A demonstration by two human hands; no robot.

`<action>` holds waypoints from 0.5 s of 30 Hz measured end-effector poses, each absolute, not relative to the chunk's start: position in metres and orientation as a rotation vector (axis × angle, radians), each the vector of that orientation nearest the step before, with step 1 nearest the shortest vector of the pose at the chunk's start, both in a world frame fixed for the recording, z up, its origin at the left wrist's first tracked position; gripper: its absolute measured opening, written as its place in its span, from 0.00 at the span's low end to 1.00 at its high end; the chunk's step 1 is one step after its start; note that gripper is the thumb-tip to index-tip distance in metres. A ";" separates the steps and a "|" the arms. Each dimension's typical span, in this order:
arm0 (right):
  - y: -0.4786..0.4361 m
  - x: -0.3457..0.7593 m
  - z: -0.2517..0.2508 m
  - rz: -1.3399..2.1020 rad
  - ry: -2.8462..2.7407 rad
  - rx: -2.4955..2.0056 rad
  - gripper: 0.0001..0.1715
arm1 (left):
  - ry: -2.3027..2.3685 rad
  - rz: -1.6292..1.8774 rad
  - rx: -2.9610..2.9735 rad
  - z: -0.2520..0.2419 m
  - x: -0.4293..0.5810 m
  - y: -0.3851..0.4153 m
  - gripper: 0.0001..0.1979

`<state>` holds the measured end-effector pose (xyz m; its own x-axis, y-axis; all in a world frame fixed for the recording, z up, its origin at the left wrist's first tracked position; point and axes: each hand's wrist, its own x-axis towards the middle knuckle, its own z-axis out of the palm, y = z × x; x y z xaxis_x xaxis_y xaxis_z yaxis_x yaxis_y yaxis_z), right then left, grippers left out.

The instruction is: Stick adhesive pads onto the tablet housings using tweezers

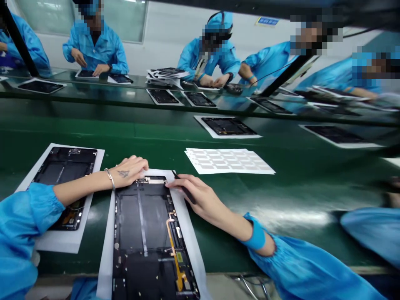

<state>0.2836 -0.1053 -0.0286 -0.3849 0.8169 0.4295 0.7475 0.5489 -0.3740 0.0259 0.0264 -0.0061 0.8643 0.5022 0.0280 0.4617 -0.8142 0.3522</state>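
An opened black tablet chassis (150,233) lies on a white sheet (190,233) in front of me, with an orange flex cable running down its right side. My left hand (129,170) rests with curled fingers on the chassis's top left corner. My right hand (196,193) lies at the top right edge and grips a thin black tool (184,189), its tip near the corner. A second open chassis (64,175) on its own sheet sits to the left, partly under my left forearm.
A white sheet of small labels (228,160) lies on the green conveyor belt (296,187) beyond my right hand. More tablet chassis (228,126) on sheets sit farther along. Several people in blue coats work across the belt; another blue sleeve (371,225) is at right.
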 end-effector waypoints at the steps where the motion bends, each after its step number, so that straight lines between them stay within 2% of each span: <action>1: -0.106 0.289 -0.024 0.210 -2.138 -1.235 0.14 | 0.806 0.169 2.734 -0.005 0.022 0.025 0.05; 4: -0.096 0.306 -0.005 0.260 -1.828 -1.239 0.10 | 0.978 0.096 2.785 -0.003 0.015 0.023 0.06; 8: -0.063 0.339 0.017 0.183 -1.559 -1.344 0.13 | 0.955 0.104 2.784 0.002 0.014 0.034 0.08; 11: -0.043 0.374 0.010 0.125 -1.682 -1.524 0.12 | 1.032 0.158 2.737 0.014 0.007 0.056 0.10; 15: -0.041 0.421 -0.023 0.105 -1.934 -1.626 0.10 | 1.027 0.116 2.649 0.030 -0.006 0.082 0.16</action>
<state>0.4210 -0.0415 -0.0231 -0.0668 0.9177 0.3916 0.8701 0.2456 -0.4272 -0.0059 0.0819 0.0298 0.7416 0.6701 -0.0319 0.6462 -0.7007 0.3025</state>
